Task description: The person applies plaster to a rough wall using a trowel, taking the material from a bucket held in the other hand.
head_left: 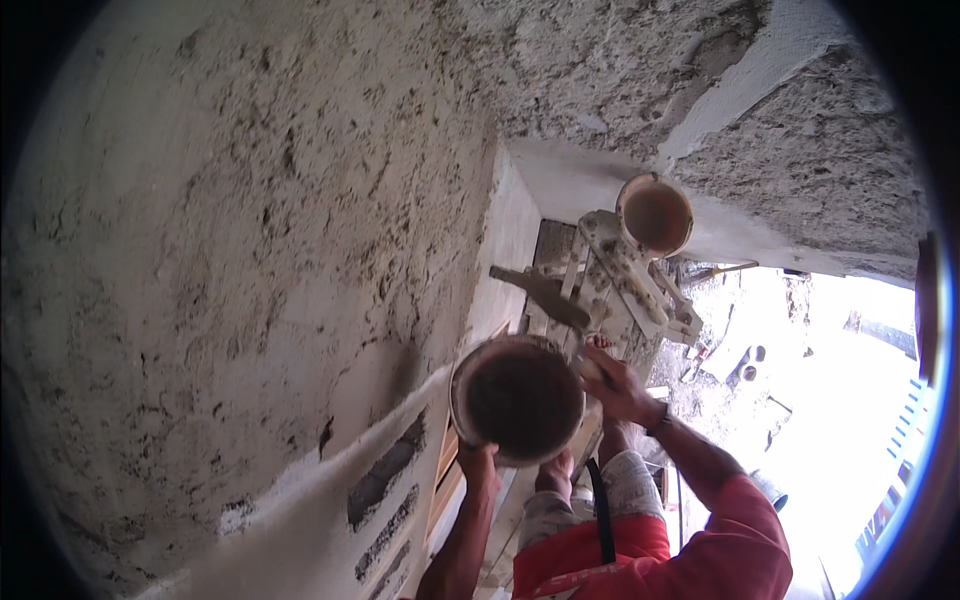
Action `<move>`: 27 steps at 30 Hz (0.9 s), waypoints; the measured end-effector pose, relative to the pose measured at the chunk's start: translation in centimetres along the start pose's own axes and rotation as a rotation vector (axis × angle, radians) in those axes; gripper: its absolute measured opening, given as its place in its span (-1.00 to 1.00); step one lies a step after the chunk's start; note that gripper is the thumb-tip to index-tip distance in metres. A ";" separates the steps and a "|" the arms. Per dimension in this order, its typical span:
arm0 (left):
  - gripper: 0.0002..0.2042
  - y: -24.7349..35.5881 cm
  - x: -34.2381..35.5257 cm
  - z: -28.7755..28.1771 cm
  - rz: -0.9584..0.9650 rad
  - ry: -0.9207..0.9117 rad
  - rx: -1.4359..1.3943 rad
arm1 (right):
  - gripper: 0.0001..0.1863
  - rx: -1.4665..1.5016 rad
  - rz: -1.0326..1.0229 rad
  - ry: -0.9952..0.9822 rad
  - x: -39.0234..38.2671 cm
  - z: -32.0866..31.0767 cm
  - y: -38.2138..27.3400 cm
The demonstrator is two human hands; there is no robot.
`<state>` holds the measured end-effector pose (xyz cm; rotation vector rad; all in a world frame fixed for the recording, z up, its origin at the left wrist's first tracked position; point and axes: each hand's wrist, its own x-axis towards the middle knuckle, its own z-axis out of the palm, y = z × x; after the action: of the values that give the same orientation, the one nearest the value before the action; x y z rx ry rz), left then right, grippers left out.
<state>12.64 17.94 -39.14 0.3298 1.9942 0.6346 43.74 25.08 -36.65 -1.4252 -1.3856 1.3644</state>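
My left hand [479, 466] grips the near rim of a round bucket [457, 385], its fingers partly hidden behind the wall. The bucket tilts so that its wide mouth faces up, and the inside looks dark; what it contains is hard to make out. In my right hand [618, 388], closed round the handle, is a trowel [545, 293]. Its long, mortar-smeared blade points up and to the left, just beyond the bucket's far rim and apart from the wall.
A rough, pitted plaster wall [250, 220] fills the left side. Ahead, a second bucket [655, 217] stands on mortar-spattered planks [620, 270]. Bare brickwork [385, 475] shows at lower left. Beyond the planks, bright ground [800, 400] lies lower on the right.
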 end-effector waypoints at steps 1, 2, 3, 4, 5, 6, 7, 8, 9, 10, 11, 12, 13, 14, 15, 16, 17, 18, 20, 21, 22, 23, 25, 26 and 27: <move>-0.39 0.3 0.3 0.6 -0.021 -0.012 -0.021 | -0.45 -0.050 0.022 -0.131 -1.6 -1.9 -0.9; -0.40 1.1 0.2 1.8 0.035 -0.023 -0.048 | -0.50 -0.159 0.100 -0.261 -2.8 -3.6 -2.6; -0.41 2.2 0.0 2.1 0.099 -0.013 -0.079 | -0.54 -0.259 0.160 -0.406 -3.1 -4.3 -4.0; -0.41 2.5 0.2 3.9 0.192 -0.038 -0.104 | -0.59 -0.475 0.141 -0.464 -3.8 -4.3 -3.2; -0.40 4.2 -0.7 4.4 0.225 -0.045 -0.073 | -0.63 -0.675 0.101 -0.535 -4.1 -3.9 -2.6; -0.40 5.4 -1.1 5.6 0.121 -0.058 -0.060 | -0.67 -0.790 0.156 -0.459 -3.4 -3.7 -4.2; -0.42 5.8 -0.7 4.8 0.254 -0.058 -0.049 | -0.64 -0.765 -0.055 -0.333 -2.0 -2.5 -4.2; -0.42 7.9 -2.2 5.6 0.274 -0.084 -0.026 | -0.60 -0.953 0.024 -0.338 -0.6 -1.9 -5.3; -0.42 10.5 -3.9 6.4 0.303 -0.113 -0.005 | -0.58 -0.981 -0.033 -0.277 0.6 -1.5 -4.3; -0.42 10.7 -3.9 6.9 0.321 -0.132 0.004 | -0.56 -1.008 -0.091 -0.215 1.6 -1.1 -2.6; -0.42 10.3 -3.3 7.5 0.332 -0.156 0.017 | -0.58 -1.028 -0.114 -0.211 2.1 -1.0 -1.6; -0.43 10.8 -3.4 7.9 0.351 -0.176 0.032 | -0.61 -1.043 -0.144 -0.202 2.7 -0.9 -1.4; -0.43 11.2 -3.6 8.3 0.365 -0.196 -0.005 | -0.63 -1.059 -0.173 -0.193 2.5 -0.9 -1.2; -0.44 13.1 -4.3 6.9 0.394 -0.164 -0.039 | -0.64 -1.047 -0.173 -0.228 2.8 0.5 -2.6; -0.44 13.6 -4.7 7.5 0.407 -0.183 -0.083 | -0.66 -1.073 -0.133 -0.256 2.1 -0.2 -3.6; -0.45 13.8 -4.4 7.7 0.426 -0.218 -0.042 | -0.67 -1.099 -0.092 -0.283 1.4 -0.9 -4.4; -0.45 14.0 -4.7 7.7 0.399 -0.236 -0.048 | -0.67 -1.097 -0.068 -0.363 0.9 -1.6 -5.1; -0.45 14.1 -5.1 7.9 0.371 -0.256 -0.054 | -0.67 -1.093 -0.042 -0.442 0.3 -2.4 -5.7; -0.44 14.5 -6.2 8.1 0.391 -0.274 -0.035 | -0.67 -1.065 -0.021 -0.562 -0.6 -3.8 -8.0; -0.43 13.9 -5.7 7.5 0.439 -0.254 -0.004 | -0.67 -1.038 -0.040 -0.607 -0.9 -4.0 -10.0; -0.43 13.0 -4.7 7.0 0.486 -0.232 0.028 | -0.66 -1.010 -0.059 -0.653 -0.9 -4.2 -11.7; -0.43 12.1 -4.1 6.7 0.526 -0.220 0.065 | -0.67 -1.037 -0.075 -0.584 -1.1 -4.7 -12.6; -0.43 12.6 -5.0 7.3 0.594 -0.256 0.168 | -0.67 -1.098 -0.097 -0.442 -0.9 -7.0 -13.1; -0.43 12.9 -5.8 7.7 0.626 -0.276 0.218 | -0.64 -1.144 -0.054 -0.410 -0.5 -7.7 -12.0; -0.44 13.2 -6.3 8.0 0.632 -0.272 0.226 | -0.67 -1.132 0.065 -0.435 0.6 -7.8 -12.2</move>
<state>22.24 28.23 -30.17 1.1501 1.6882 0.7025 48.53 29.07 -23.57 -1.8882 -2.6624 0.9330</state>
